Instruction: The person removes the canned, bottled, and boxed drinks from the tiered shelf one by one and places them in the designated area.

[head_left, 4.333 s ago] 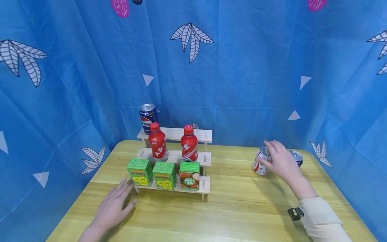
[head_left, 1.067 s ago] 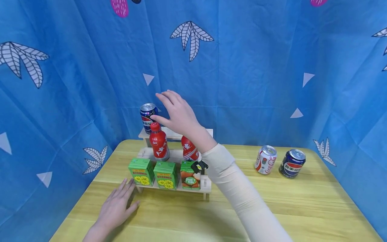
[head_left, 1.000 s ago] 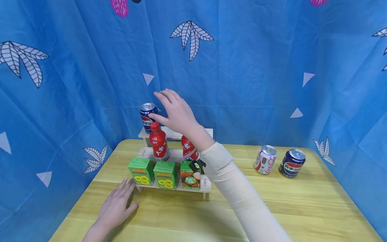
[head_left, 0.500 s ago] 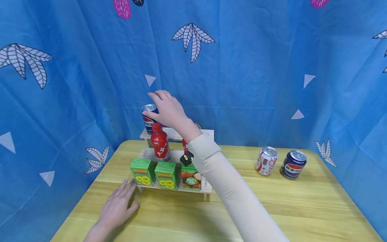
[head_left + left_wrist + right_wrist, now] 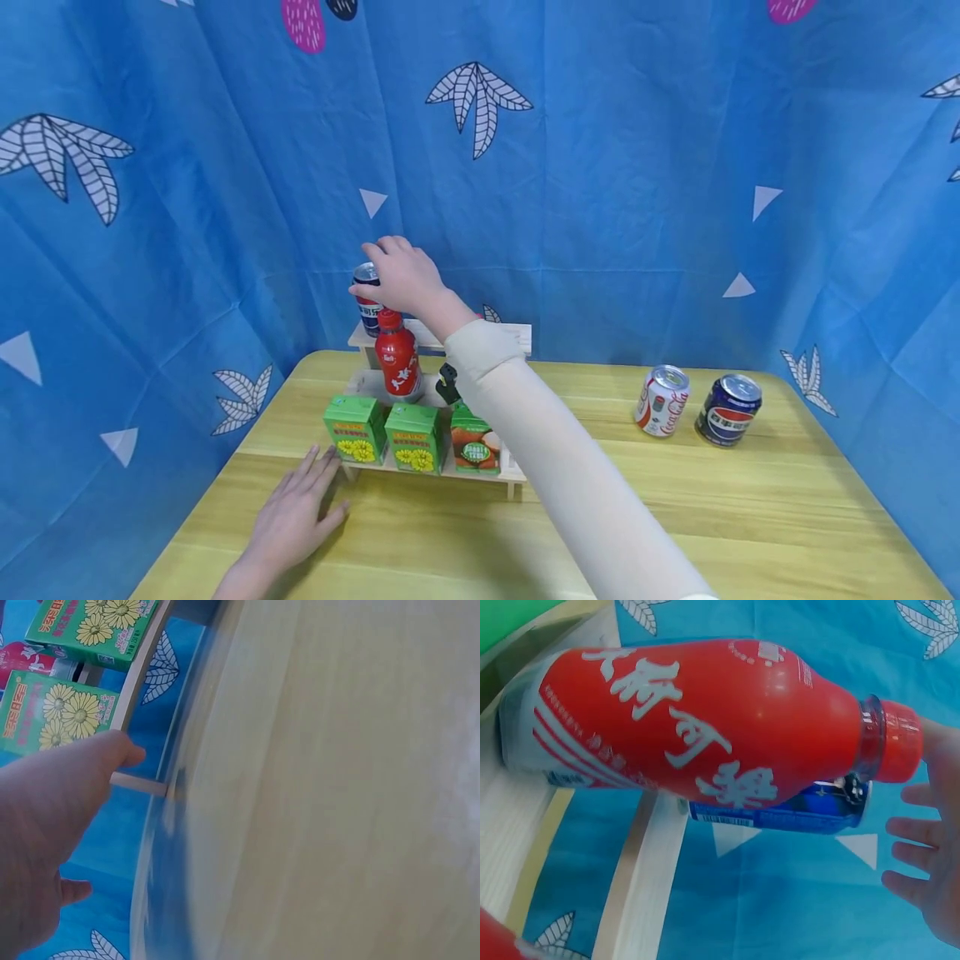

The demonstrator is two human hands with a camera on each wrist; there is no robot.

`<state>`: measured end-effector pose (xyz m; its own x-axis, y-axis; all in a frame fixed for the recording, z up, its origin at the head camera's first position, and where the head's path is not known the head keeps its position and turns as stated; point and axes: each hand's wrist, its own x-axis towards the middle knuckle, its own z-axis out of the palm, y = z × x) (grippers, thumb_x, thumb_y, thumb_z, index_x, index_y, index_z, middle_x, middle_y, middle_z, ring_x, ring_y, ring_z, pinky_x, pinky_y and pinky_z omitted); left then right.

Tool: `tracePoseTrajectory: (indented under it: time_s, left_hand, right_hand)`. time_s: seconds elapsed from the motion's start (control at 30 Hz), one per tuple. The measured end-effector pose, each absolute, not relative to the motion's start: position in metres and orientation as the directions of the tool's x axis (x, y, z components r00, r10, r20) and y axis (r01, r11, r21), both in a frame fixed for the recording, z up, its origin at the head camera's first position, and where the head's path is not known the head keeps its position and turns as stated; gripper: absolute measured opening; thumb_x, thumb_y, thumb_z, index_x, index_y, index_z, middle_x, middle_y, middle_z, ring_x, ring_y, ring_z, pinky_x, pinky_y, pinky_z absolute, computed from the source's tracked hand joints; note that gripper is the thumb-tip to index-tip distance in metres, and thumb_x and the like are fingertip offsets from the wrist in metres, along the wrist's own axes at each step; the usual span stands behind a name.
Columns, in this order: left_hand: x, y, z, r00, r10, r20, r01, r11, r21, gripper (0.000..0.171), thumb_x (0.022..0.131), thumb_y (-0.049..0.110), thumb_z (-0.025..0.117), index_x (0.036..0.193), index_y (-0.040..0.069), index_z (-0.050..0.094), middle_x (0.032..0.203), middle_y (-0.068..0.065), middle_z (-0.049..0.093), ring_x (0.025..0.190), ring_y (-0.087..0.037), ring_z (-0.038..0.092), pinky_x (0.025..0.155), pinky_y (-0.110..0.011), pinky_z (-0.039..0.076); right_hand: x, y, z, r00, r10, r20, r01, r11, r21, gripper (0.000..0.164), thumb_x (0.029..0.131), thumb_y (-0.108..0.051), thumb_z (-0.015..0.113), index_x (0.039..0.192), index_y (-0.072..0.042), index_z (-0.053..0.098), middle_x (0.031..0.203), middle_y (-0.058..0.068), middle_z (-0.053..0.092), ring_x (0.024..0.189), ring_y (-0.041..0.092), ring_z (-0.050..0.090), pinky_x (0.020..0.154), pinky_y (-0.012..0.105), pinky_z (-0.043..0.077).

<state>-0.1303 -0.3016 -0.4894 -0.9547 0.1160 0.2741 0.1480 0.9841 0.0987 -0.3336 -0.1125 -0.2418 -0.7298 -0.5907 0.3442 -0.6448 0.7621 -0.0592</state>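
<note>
My right hand (image 5: 405, 275) reaches over the wooden rack (image 5: 363, 383), its fingers spread beside and above the blue Pepsi can (image 5: 368, 312) on the top tier. In the right wrist view, a gap shows between the fingertips and that can (image 5: 780, 816), partly hidden behind a red bottle (image 5: 705, 724). That red bottle (image 5: 397, 362) stands on the middle tier, below my right hand. My left hand (image 5: 292, 517) lies with straight fingers at the rack's front left corner. The left wrist view shows it near a green drink carton (image 5: 60, 716).
Three green cartons (image 5: 414, 442) line the lowest tier. My right forearm almost wholly hides a second red bottle. A white Coca-Cola can (image 5: 663, 402) and another blue Pepsi can (image 5: 727, 410) stand at the table's right. Blue curtain (image 5: 637, 167) surrounds the table (image 5: 735, 517).
From beside the white can at the right, my right hand has come across to the rack, then moved left and slightly down toward the top-tier can. My left hand has stayed put.
</note>
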Motion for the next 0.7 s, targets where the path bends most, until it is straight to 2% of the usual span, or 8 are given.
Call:
tracePoseTrajectory:
  time_s: [0.37, 0.7]
  left_hand:
    - [-0.132, -0.303, -0.493, -0.953, 0.112, 0.282, 0.144, 0.985, 0.095, 0.072, 0.087, 0.043, 0.068, 0.144, 0.005, 0.046, 0.155, -0.012, 0.04, 0.145, -0.038, 0.031, 0.113, -0.062, 0.033]
    - [-0.132, -0.303, -0.494, -0.954, 0.102, 0.283, 0.136, 0.985, 0.106, 0.071, 0.087, 0.042, 0.068, 0.144, 0.005, 0.046, 0.154, -0.012, 0.04, 0.145, -0.038, 0.031, 0.113, -0.062, 0.033]
  right_hand:
    - [-0.344, -0.124, -0.249, -0.791, -0.553, 0.262, -0.592, 0.801, -0.094, 0.076, 0.09, -0.06, 0.057, 0.151, -0.021, 0.035, 0.15, 0.002, 0.043, 0.138, 0.019, 0.039, 0.11, 0.037, 0.045]
    - [-0.349, -0.13, -0.251, -0.806, -0.552, 0.214, -0.579, 0.81, -0.092, 0.077, 0.089, -0.062, 0.057, 0.15, -0.02, 0.038, 0.147, 0.003, 0.047, 0.133, 0.019, 0.044, 0.106, 0.037, 0.049]
